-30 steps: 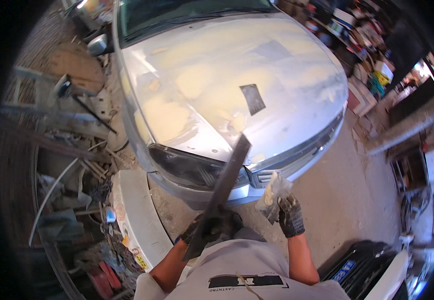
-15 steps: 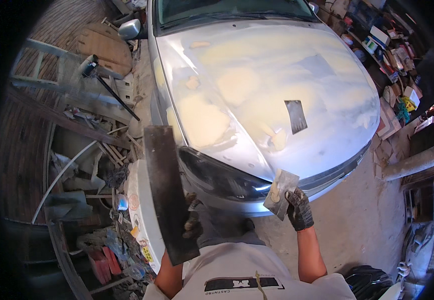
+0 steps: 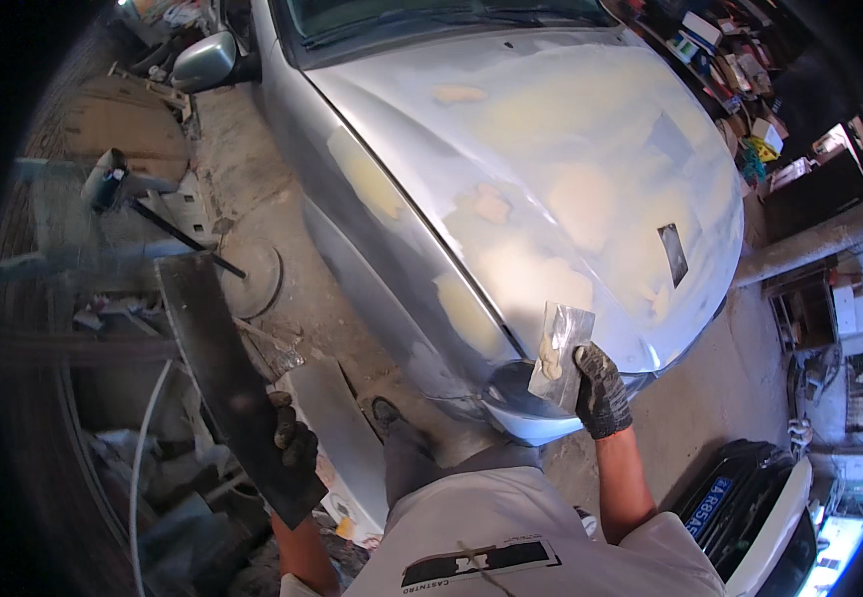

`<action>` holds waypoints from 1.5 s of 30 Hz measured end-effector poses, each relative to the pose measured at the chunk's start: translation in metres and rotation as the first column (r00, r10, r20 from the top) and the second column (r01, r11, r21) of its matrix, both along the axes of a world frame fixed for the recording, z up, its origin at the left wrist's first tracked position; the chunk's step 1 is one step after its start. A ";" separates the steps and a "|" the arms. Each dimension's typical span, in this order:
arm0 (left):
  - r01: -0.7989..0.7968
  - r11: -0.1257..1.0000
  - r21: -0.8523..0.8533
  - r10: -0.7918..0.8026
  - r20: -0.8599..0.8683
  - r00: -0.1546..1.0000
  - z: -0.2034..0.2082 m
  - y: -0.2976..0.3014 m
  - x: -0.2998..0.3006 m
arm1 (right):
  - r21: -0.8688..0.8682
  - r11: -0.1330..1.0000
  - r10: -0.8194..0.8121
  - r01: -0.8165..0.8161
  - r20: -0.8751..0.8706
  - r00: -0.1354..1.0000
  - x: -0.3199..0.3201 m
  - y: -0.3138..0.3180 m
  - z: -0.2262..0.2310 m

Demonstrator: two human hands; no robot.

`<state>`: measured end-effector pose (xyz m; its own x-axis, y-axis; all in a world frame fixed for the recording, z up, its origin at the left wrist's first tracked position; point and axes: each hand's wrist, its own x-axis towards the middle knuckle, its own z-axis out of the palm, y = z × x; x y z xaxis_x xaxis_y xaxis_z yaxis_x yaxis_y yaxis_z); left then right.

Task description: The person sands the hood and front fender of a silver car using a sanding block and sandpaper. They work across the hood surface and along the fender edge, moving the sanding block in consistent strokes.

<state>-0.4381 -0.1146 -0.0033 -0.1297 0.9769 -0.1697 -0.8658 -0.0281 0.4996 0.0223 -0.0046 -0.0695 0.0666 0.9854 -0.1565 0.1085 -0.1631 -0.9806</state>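
My left hand (image 3: 294,434), in a dark work glove, grips a long, flat black board (image 3: 220,368) by its right edge, over the floor left of the car. In my gloved right hand (image 3: 602,396) is a flat metal putty spreader (image 3: 571,336), carrying a lump of beige putty (image 3: 550,355) on its left side. It is held in front of the silver car's headlight (image 3: 504,386), whose lens it partly covers. Whether it touches the car I cannot tell. Beige and yellowish filler patches cover the hood (image 3: 431,164) and fender (image 3: 372,184).
A small dark rectangular sheet (image 3: 672,255) lies on the hood. To the left are a lamp on a stand (image 3: 106,181) and a grey box (image 3: 337,423). A dark car bumper (image 3: 725,497) is at lower right. The side mirror (image 3: 204,62) juts out.
My body and view have shifted left around the car's front corner, bringing more of the fender into sight. Both hands keep hold of the board and the putty spreader.
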 end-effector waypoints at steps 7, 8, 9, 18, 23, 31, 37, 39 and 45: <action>0.156 0.980 0.120 -0.185 0.293 0.938 -0.013 0.037 -0.084 | 0.320 0.834 0.004 -0.450 0.812 0.584 -0.060 0.060 0.096; 0.165 0.985 0.052 -0.172 0.309 0.935 -0.019 0.039 -0.085 | 0.306 0.838 -0.007 -0.451 0.833 0.553 -0.068 0.072 0.114; 0.211 0.977 0.021 -0.207 0.314 0.927 -0.025 0.043 -0.088 | 0.252 0.892 0.044 -0.376 0.779 0.625 -0.075 0.084 0.131; 0.377 0.918 0.122 -0.393 0.151 0.907 -0.017 0.133 -0.132 | 0.111 0.933 0.100 -0.343 0.834 0.542 -0.118 0.293 0.206; 0.455 0.877 0.152 -0.453 -0.048 0.890 0.022 0.188 -0.156 | 0.102 0.861 0.031 -0.499 0.968 0.250 -0.160 0.420 0.168; 0.453 0.891 -0.007 -0.453 -0.040 0.891 0.046 0.264 -0.160 | 0.265 0.899 -0.190 -0.348 0.953 0.234 -0.211 0.461 0.093; 0.626 0.751 0.212 -0.646 0.037 0.762 0.023 0.349 -0.177 | 0.199 0.890 -0.198 -0.410 0.979 0.046 -0.216 0.396 0.074; 0.708 0.665 0.235 -0.734 0.032 0.679 0.013 0.385 -0.192 | 0.160 0.855 -0.195 -0.494 0.980 -0.021 -0.208 0.381 0.085; 0.654 0.756 0.018 -0.651 -0.086 0.754 -0.008 0.442 -0.244 | 0.221 0.960 -0.232 -0.175 0.972 -0.046 -0.203 0.441 0.136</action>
<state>-0.6823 0.3276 -0.0112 0.5325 0.8347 -0.1407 -0.6448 0.5076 0.5715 -0.1811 0.4368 0.0663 -0.0216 0.9552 0.2953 0.9880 -0.0247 0.1522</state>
